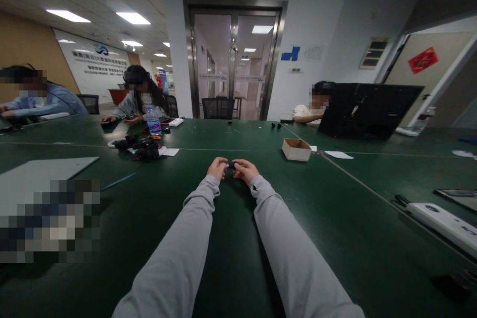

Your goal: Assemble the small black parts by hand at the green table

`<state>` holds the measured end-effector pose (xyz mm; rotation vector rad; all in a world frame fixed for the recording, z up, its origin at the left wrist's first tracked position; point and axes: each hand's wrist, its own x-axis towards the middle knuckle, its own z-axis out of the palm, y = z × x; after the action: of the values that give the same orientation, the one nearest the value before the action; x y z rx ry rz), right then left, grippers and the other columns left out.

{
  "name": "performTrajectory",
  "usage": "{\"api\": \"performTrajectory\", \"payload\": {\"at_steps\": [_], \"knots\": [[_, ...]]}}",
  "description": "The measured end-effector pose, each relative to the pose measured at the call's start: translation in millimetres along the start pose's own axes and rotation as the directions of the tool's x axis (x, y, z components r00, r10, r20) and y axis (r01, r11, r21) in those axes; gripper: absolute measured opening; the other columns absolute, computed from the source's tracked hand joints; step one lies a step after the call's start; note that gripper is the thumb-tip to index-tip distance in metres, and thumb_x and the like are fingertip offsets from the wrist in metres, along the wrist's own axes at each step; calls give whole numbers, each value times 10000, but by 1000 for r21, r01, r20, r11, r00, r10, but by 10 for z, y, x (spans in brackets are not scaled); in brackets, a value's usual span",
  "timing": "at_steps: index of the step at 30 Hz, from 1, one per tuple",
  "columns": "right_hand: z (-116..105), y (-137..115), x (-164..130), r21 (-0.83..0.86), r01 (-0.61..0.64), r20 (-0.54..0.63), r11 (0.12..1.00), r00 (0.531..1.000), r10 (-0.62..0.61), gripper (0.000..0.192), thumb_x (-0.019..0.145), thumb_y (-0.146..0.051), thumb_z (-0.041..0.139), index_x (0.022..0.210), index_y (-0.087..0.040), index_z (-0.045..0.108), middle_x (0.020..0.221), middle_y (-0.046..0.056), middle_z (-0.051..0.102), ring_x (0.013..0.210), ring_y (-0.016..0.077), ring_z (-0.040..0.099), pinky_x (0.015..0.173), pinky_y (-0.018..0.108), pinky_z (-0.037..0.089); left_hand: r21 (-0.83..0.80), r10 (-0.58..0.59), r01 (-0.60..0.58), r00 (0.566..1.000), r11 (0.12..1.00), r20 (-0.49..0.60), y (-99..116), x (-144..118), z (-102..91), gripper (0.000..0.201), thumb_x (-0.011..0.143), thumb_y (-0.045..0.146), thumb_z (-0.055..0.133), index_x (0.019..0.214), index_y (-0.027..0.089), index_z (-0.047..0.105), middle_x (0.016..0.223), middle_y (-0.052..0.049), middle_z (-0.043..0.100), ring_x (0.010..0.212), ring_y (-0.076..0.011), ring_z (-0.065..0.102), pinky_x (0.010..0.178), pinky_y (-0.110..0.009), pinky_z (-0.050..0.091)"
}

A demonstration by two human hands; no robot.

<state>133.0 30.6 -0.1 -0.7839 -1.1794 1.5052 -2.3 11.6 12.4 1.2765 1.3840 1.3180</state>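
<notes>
A small dark piece [231, 165] bridges the gap between my two hands above the green table [238, 238]. Its exact kind is too small to make out, though a lighter spot shows at its left end. My left hand [217, 168] pinches at that left end with thumb and forefinger. On the other side, my right hand [246, 171] has its fingers closed round the right end. Both arms reach straight forward in light grey sleeves, and the fingertips partly cover the piece.
An open cardboard box [296, 150] stands right of my hands. Tangled black cables [143, 146] and a water bottle [153, 121] are to the left. A black monitor [368, 109] and a white power strip [443, 226] lie right. Several people sit around the table.
</notes>
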Motion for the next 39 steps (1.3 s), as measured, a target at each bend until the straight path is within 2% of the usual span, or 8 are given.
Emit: {"api": "performTrajectory", "payload": {"at_steps": [3,8,11,15,20,25,30,39], "knots": [[5,-3,-2,-17,5,-3,1000,1000,-5,255,631,-212,687,867,-161,609,503,-27,570,407,73,516,464,235,511,34,20,-21,1000,999,18,-7,6,4,205,769,250,379,893,186,528,468,58,421,334,-59,351,334,-154,290],[1,3,7,-9,2,8,1000,1000,-2,245,642,-199,676,872,-155,605,501,-25,570,410,75,515,465,237,513,17,27,-27,1000,999,16,-31,27,-1,199,731,203,427,902,187,528,533,51,457,373,-57,386,346,-152,306],[1,5,6,-1,0,13,1000,1000,0,239,647,-190,671,872,-150,601,508,-22,574,409,72,514,464,230,510,9,31,-31,999,999,31,-32,29,2,220,787,264,354,888,176,529,448,58,410,318,-65,333,321,-164,277],[12,-13,-8,-4,-2,12,1000,1000,2,222,655,-170,661,867,-146,601,496,-23,569,408,72,514,467,229,512,8,10,-10,1000,1000,14,-28,24,5,213,738,183,394,900,174,532,464,57,434,330,-58,348,331,-152,285],[21,-38,-25,-10,-22,-2,1000,1000,22,200,672,-170,650,865,-151,604,512,-16,576,410,70,516,480,233,516,28,50,-51,999,998,17,-59,51,-6,259,801,294,331,866,169,549,419,57,387,321,-64,341,330,-155,298],[23,-42,-29,-14,-18,-7,1000,1000,18,189,684,-163,635,869,-153,601,504,-19,570,400,69,508,483,238,516,6,4,-4,1000,1000,-7,-54,54,-7,220,769,248,381,900,178,544,485,52,441,336,-49,351,338,-145,312],[25,-35,-29,-23,-25,-4,999,1000,25,199,680,-165,636,875,-149,598,503,-23,568,401,67,508,488,236,515,60,23,-23,1000,998,0,-23,35,-12,229,762,242,401,921,178,554,470,52,432,346,-56,357,342,-146,315],[13,-9,0,-35,-18,14,999,1000,18,214,674,-180,646,881,-153,597,499,-26,573,399,71,517,465,224,504,33,8,-9,999,999,35,-18,35,-24,235,761,241,391,904,168,563,440,51,408,328,-64,334,329,-160,265]]}}
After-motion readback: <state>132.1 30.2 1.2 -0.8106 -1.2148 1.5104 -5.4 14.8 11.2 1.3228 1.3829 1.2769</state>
